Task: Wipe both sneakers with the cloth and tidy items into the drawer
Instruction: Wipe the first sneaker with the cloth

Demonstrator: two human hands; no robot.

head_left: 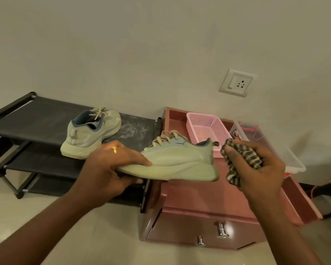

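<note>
Above cabinet [208, 196], pale-green laced sneaker [180, 161]

Black shoe rack [36, 119], fabric tiers on a tube frame, standing on pale floor [107, 236] against the wall: one pale green sneaker [90, 131] sitting on its dusty top tier. Reddish drawer unit [208, 199] standing just beside it: pink perforated basket [206, 129] and clear plastic container [292, 161] resting on top.

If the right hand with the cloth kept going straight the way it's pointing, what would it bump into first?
Most likely the heel of the held sneaker: the right hand, bunching the striped cloth, points leftward at it. Depth is unclear, though.
</note>
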